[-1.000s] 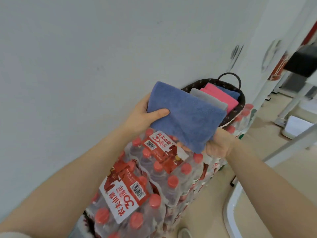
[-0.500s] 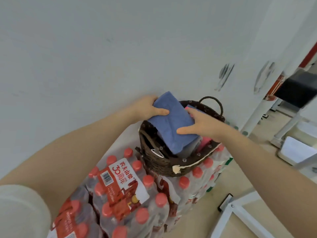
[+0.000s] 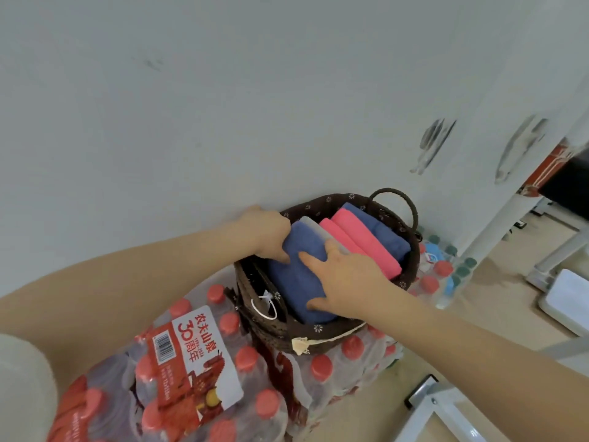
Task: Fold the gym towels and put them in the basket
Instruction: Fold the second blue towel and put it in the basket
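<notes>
My left hand (image 3: 266, 232) curls round the far end of the folded blue towel (image 3: 298, 275) while my right hand (image 3: 345, 277) lies flat with spread fingers pressing its near side down into the basket (image 3: 322, 330). I'd push evenly so the fold holds, seating it snug against the grey towel (image 3: 314, 226) just right of my grip.

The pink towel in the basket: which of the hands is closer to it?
Right. The right hand lies flat on the blue towel beside the pink towel; the left hand grips the blue towel's far edge.
</notes>
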